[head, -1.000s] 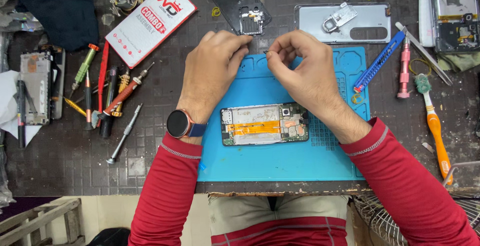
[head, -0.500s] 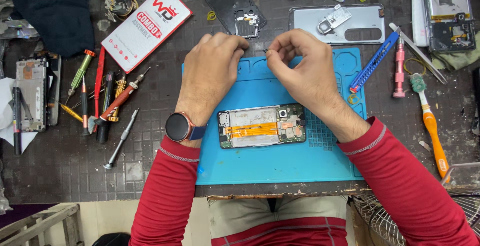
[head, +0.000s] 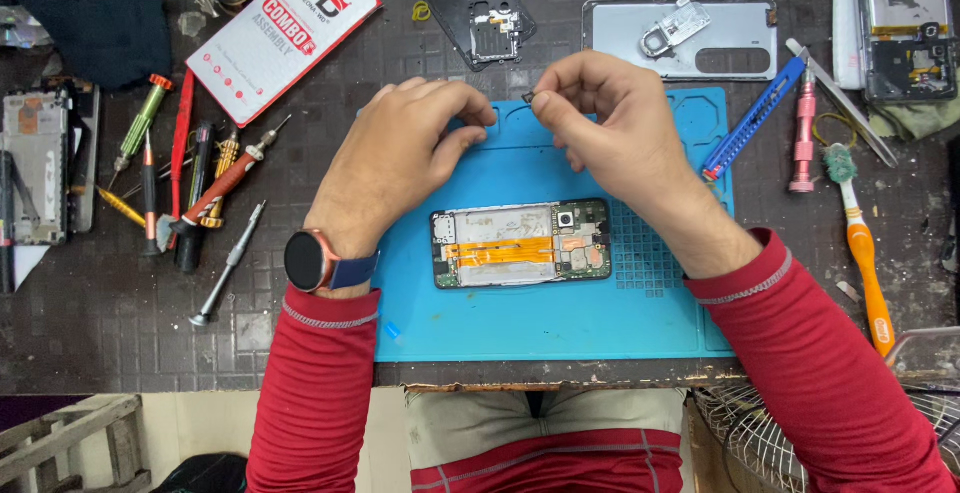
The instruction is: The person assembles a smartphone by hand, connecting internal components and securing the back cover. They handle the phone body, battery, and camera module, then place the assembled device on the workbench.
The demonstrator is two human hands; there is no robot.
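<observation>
Head view, looking down: I am pinching a tiny dark part [head: 528, 98] between the thumb and forefinger of my right hand [head: 618, 128], fingers closed tight on it, just above the far edge of the blue work mat [head: 560, 323]. My left hand [head: 400, 158] is curling beside it, fingertips bent inward and nearly touching the right; whether they are also gripping the part I cannot tell, it is too small. The opened phone [head: 521, 244], back off and orange flex cable showing, is lying flat on the mat near me, between my wrists and untouched. To the left, screwdrivers [head: 215, 193] are lying loose on the dark bench; far right, a blue cutter [head: 752, 118] and an orange-handled brush [head: 860, 243]. Risk, as I judge it: the part is so small that any slip of the pinch could be sending it onto the cluttered bench, where it would be hard to find; squeezing harder could be bending it.
</observation>
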